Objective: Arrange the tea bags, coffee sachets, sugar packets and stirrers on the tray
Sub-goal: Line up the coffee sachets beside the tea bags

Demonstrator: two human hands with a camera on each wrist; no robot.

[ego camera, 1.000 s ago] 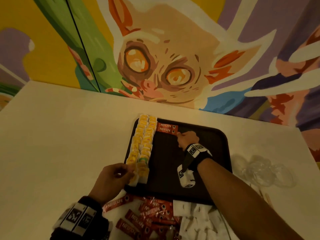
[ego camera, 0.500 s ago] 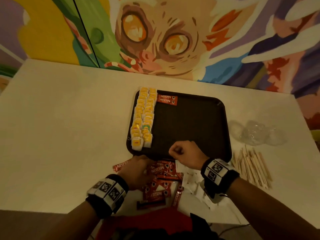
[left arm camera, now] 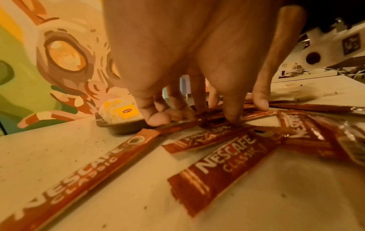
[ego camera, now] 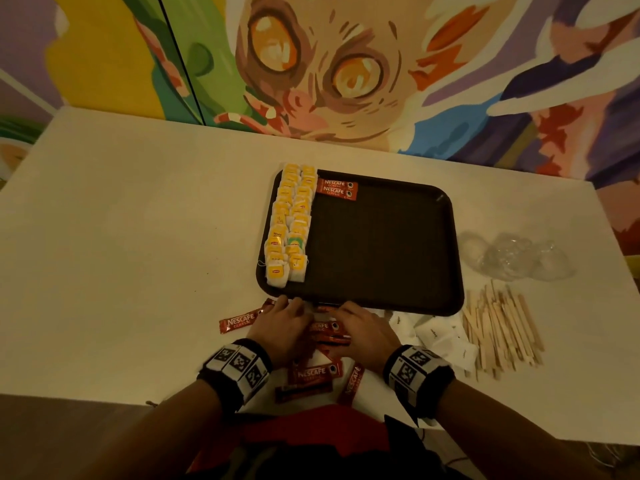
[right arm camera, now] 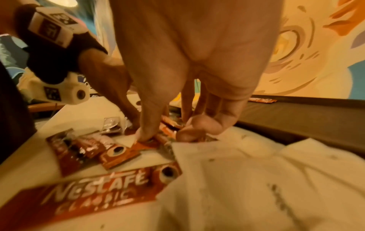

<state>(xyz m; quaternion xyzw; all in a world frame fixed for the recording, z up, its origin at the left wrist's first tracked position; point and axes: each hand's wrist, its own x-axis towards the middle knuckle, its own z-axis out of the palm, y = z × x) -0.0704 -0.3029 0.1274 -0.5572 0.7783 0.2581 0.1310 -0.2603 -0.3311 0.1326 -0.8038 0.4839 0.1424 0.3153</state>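
A dark brown tray [ego camera: 381, 244] lies mid-table. Tea bags [ego camera: 291, 223] with yellow tags fill two columns along its left side, and two red coffee sachets [ego camera: 336, 189] lie at its far edge. More loose coffee sachets [ego camera: 317, 372] are piled in front of the tray. My left hand [ego camera: 298, 308] and right hand [ego camera: 341, 311] meet over this pile at the tray's near rim. In the left wrist view my left hand [left arm camera: 193, 118] pinches a coffee sachet [left arm camera: 215, 118] with thumb and fingertips. In the right wrist view my right hand [right arm camera: 168, 134] pinches another coffee sachet [right arm camera: 146, 144].
White sugar packets [ego camera: 436, 336] lie right of the sachet pile. Wooden stirrers [ego camera: 498, 327] are heaped further right, with crumpled clear plastic [ego camera: 516, 256] behind them. One sachet [ego camera: 239, 322] lies apart to the left. A painted wall stands behind the table.
My right hand drew back from the two sachets on the tray to the pile in front. My left hand left the tea bags and joined it; both now pinch sachets.
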